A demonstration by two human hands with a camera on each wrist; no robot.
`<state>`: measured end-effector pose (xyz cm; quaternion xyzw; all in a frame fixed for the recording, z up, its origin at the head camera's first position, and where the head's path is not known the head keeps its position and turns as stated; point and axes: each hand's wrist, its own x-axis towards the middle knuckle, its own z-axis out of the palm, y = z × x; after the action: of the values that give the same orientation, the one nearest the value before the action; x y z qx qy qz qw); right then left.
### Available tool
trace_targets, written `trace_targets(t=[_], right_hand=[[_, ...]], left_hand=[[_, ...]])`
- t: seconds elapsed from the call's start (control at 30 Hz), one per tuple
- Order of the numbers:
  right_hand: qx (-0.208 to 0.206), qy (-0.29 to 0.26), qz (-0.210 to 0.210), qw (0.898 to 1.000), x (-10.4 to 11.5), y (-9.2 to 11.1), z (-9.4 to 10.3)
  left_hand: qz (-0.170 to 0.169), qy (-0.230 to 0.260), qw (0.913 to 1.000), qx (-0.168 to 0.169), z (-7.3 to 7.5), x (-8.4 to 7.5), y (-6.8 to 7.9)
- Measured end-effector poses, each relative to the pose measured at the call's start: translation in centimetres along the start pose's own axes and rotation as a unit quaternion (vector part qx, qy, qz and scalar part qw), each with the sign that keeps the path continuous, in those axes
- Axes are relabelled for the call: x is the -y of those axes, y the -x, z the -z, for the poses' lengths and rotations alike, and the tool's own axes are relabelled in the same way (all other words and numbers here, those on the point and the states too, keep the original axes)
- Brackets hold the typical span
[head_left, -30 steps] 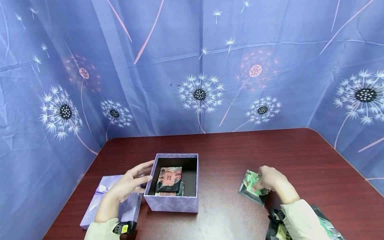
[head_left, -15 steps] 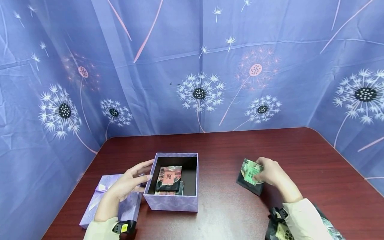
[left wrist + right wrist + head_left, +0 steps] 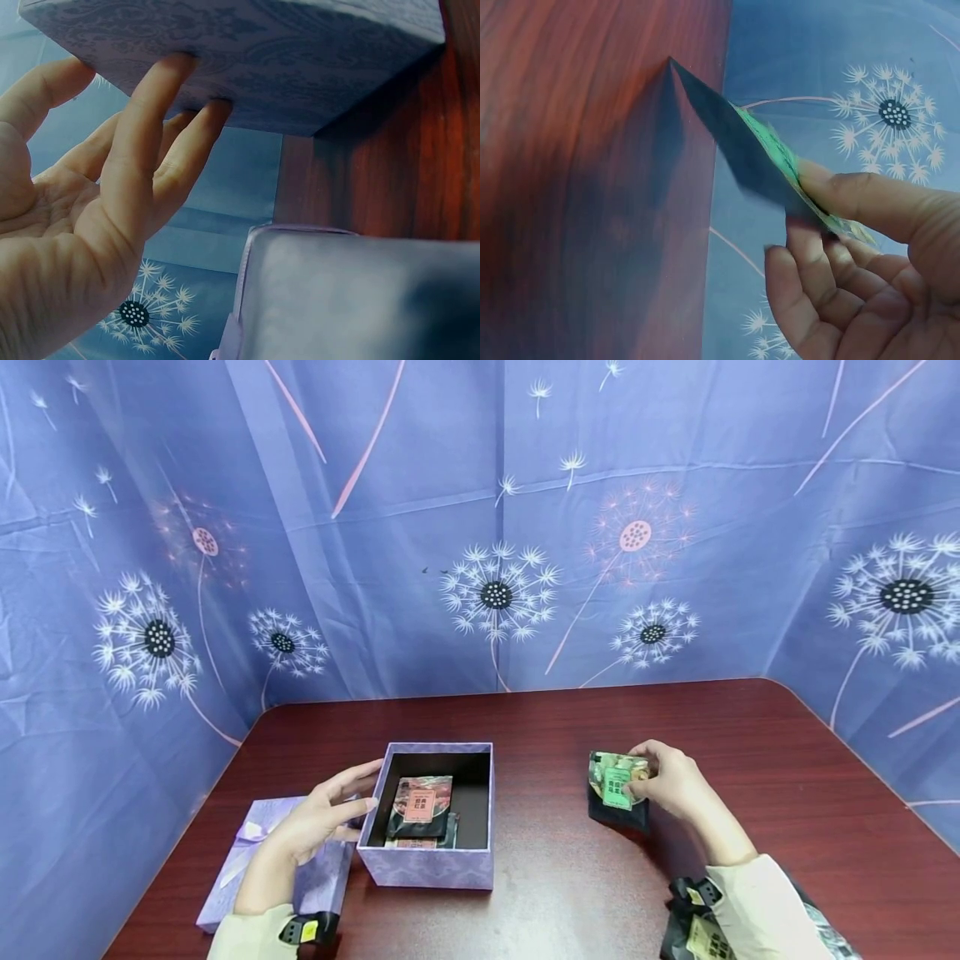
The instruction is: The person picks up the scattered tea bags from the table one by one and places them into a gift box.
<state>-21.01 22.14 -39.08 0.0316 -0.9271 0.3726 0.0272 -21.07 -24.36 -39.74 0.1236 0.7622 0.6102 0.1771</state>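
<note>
My right hand (image 3: 678, 785) pinches a black tea sachet with a green label (image 3: 617, 785) between thumb and fingers. In the right wrist view the sachet (image 3: 735, 142) is seen nearly edge-on, tilted, with the thumb on its green printed face. My left hand (image 3: 318, 818) touches the left wall of an uncovered purple patterned box (image 3: 427, 868) with loosely extended fingertips. The left wrist view shows those fingertips against the box wall (image 3: 270, 71). Inside the box lies a black tea sachet with a red label (image 3: 420, 806), on top of another that is partly covered.
A purple box lid with a ribbon bow (image 3: 322, 881) lies left of the box, partly behind the left forearm. More black sachets (image 3: 705, 939) lie at the lower right, partly under the right sleeve. The dark red table (image 3: 547, 735) ends at a blue dandelion-print curtain (image 3: 420, 627).
My right hand has lifted the green-labelled sachet off the table and carried it slightly leftward and away from me, turning it more upright. The left hand and the box have stayed put.
</note>
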Motion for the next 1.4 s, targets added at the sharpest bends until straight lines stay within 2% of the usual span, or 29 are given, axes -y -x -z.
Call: trace_targets(t=[0.23, 0.63, 0.83, 1.17, 1.4], right_hand=[[-0.011, -0.028, -0.001, 1.000, -0.1, -0.2, -0.3], [0.024, -0.106, 0.010, 0.994, -0.1, -0.4, -0.9], [0.025, -0.152, 0.007, 0.988, -0.1, -0.6, -1.2], [0.014, -0.158, 0.033, 0.987, 0.1, -0.8, -1.5], [0.039, -0.157, 0.059, 0.985, 0.7, -1.2, -1.2]], left_hand=[[-0.002, 0.004, 1.0000, 0.000, 0.0, 0.0, 0.0], [0.001, 0.005, 1.0000, -0.002, 0.1, 0.3, 0.1], [-0.008, 0.002, 0.9999, 0.011, 0.3, 0.2, -0.1], [-0.007, 0.007, 0.9999, 0.013, 0.3, 0.2, -0.2], [-0.001, 0.004, 1.0000, 0.003, 0.3, 0.4, -0.3]])
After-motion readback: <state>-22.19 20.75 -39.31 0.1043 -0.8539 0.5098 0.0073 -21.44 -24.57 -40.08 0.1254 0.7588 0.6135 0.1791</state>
